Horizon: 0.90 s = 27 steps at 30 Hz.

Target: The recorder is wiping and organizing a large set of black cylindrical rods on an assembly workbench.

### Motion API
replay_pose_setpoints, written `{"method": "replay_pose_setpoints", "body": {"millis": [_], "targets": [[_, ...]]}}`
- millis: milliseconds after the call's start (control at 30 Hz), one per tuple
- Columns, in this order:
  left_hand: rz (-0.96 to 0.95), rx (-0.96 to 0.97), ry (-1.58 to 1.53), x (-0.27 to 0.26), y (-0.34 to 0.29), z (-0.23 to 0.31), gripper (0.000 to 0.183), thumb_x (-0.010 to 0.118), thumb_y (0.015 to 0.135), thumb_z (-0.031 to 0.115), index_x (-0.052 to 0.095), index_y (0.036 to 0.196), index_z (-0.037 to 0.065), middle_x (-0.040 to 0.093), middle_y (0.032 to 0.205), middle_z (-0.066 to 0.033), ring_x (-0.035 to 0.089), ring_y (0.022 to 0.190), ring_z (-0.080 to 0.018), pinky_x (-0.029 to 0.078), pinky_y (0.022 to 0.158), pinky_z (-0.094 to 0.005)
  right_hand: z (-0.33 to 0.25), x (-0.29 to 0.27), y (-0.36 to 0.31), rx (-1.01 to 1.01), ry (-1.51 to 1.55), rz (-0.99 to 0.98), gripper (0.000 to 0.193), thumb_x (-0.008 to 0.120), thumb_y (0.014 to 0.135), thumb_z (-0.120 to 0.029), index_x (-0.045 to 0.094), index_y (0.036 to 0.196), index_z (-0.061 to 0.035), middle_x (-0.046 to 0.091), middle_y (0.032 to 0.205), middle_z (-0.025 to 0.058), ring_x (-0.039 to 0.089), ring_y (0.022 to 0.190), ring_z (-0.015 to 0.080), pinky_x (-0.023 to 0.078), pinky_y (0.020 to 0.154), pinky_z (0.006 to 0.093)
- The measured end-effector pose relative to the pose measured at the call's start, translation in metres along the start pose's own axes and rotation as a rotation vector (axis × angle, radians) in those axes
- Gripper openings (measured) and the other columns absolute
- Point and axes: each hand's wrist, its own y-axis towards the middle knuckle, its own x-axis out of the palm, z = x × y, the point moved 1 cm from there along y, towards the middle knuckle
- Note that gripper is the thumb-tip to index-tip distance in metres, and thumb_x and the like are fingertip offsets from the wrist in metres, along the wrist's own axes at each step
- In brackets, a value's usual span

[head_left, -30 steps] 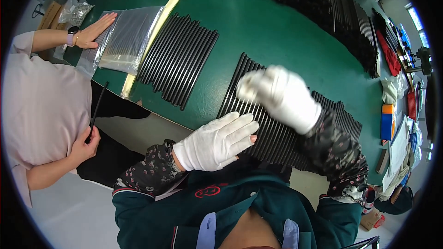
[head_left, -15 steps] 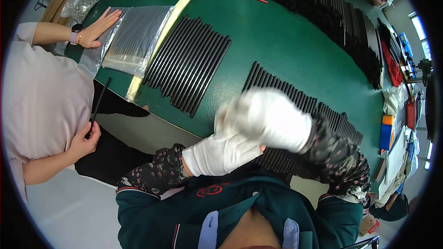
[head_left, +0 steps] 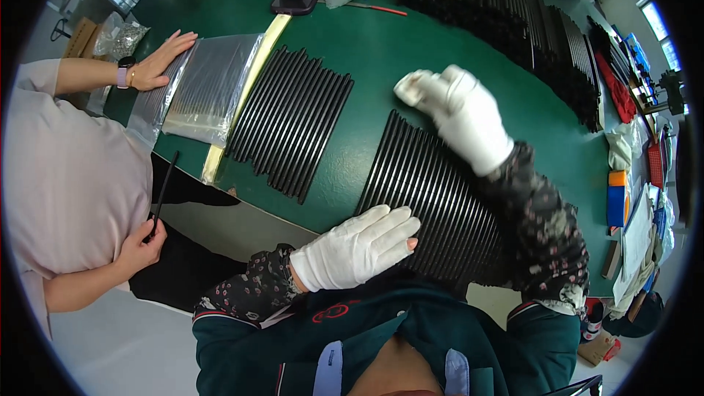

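In its white glove, my left hand (head_left: 359, 248) lies flat, fingers stretched, across the near left part of a row of black rods (head_left: 422, 183). My right hand (head_left: 469, 114), gloved too, hangs over the far end of that row with its fingers curled together. A pale, crumpled bit shows at its fingertips; whether it is a cloth or the glove itself is unclear. The right forearm covers part of the rods. To the left, a second row of black rods (head_left: 290, 121) lies side by side on the green table (head_left: 367, 44).
A co-worker's hand (head_left: 160, 62) presses on bagged rods (head_left: 213, 88); their other hand (head_left: 143, 244) holds a single black rod (head_left: 166, 187). Large stacks of black rods (head_left: 469, 4) stand far right. A phone (head_left: 295, 1) and a red pen-like stick (head_left: 385, 9) lie at the back.
My right hand has moved away from my left hand, up and to the right over the rods. My left hand stays nearly in place. The view has shifted slightly.
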Motion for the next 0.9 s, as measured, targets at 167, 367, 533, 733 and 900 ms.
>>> {"method": "replay_pose_setpoints", "body": {"millis": [167,367,533,733,900], "targets": [[-0.005,-0.027,0.005,-0.003,-0.003,0.002,0.011,0.063,0.088,0.012,0.064,0.090,0.002,0.066,0.102,-0.0102,0.064,0.099,-0.0264,0.051,0.087,-0.0366,-0.035,0.022,-0.026,-0.321,0.137,-0.118,0.008,0.060,0.076,-0.010,0.063,0.081,-0.0155,0.067,0.085,0.0002,0.065,0.076,0.0201,0.054,0.068,0.0330],[-0.137,-0.023,0.028,-0.001,-0.006,-0.002,0.019,0.061,0.091,0.018,0.065,0.102,0.003,0.065,0.115,-0.0088,0.060,0.114,-0.0245,0.047,0.100,-0.0372,-0.036,-0.016,-0.026,-0.306,0.120,-0.061,0.011,0.062,0.076,-0.006,0.065,0.084,-0.0128,0.069,0.085,0.0043,0.066,0.077,0.0232,0.054,0.069,0.0361],[-0.055,0.013,-0.008,-0.005,-0.005,-0.001,0.018,0.064,0.084,0.011,0.062,0.099,0.001,0.063,0.112,-0.0126,0.061,0.107,-0.0293,0.050,0.092,-0.0389,0.014,-0.019,-0.036,0.272,0.341,-0.024,0.018,0.059,0.090,-0.011,0.066,0.105,-0.0062,0.069,0.094,0.0077,0.068,0.088,0.0239,0.055,0.083,0.0304],[-0.027,0.024,-0.034,-0.007,0.000,0.002,0.027,0.068,0.073,0.005,0.057,0.098,0.000,0.061,0.109,-0.0145,0.062,0.100,-0.0337,0.052,0.085,-0.0404,0.025,-0.035,-0.073,0.570,1.890,0.000,0.045,0.051,0.097,-0.022,0.046,0.131,0.0059,0.059,0.123,0.0179,0.062,0.108,0.0300,0.053,0.091,0.0394],[-0.141,0.016,-0.054,-0.017,0.002,0.004,0.044,0.073,0.064,0.009,0.057,0.104,0.001,0.060,0.115,-0.0161,0.059,0.108,-0.0358,0.048,0.093,-0.0445,0.015,-0.042,-0.079,0.398,2.121,-0.111,0.044,0.048,0.098,-0.021,0.046,0.132,0.0062,0.059,0.123,0.0184,0.062,0.109,0.0303,0.052,0.093,0.0408]]}}
